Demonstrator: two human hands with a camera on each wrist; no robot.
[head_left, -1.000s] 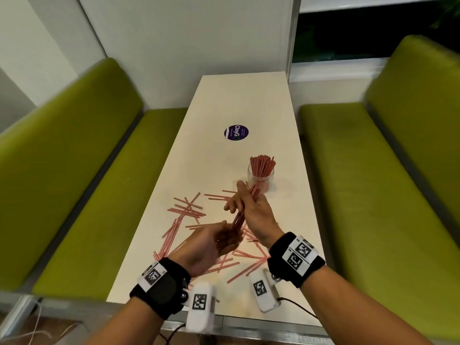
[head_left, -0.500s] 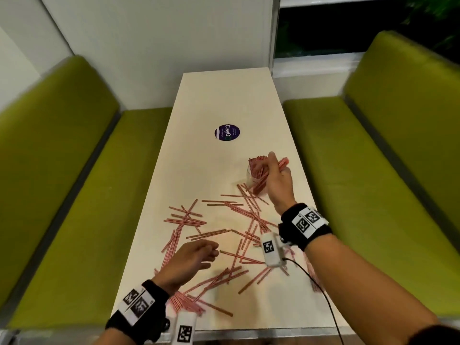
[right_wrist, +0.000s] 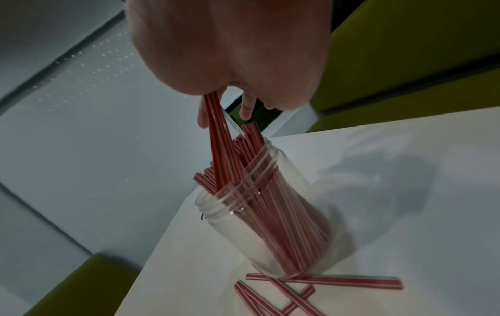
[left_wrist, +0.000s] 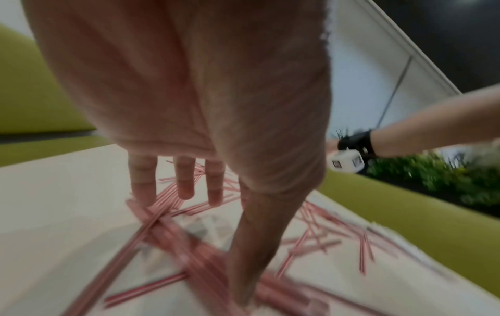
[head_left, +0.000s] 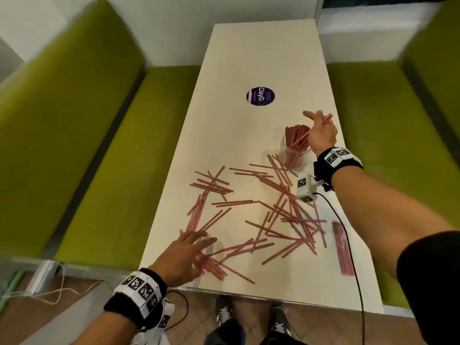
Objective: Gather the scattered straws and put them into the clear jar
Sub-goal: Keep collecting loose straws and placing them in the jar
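Note:
A clear jar (head_left: 295,155) stuffed with red-and-white straws stands at the table's right side. My right hand (head_left: 321,119) is just above and behind its mouth, pinching a few straws (right_wrist: 216,136) whose lower ends reach into the jar (right_wrist: 273,205). Many scattered straws (head_left: 276,215) lie criss-crossed on the near half of the table. At the front left my left hand (head_left: 201,239) lies flat, its straight fingers (left_wrist: 186,186) on a cluster of straws (left_wrist: 162,205) and holding nothing.
The cream table (head_left: 261,53) carries a round purple sticker (head_left: 260,96) beyond the jar. A neat bundle of straws (head_left: 343,247) lies near the right edge under a black cable (head_left: 348,242). Green benches (head_left: 74,120) flank both long sides.
My hands have parted: the right one carried a bundle of straws up to the jar and now has their ends in it. The left one dropped to the straws at the front left.

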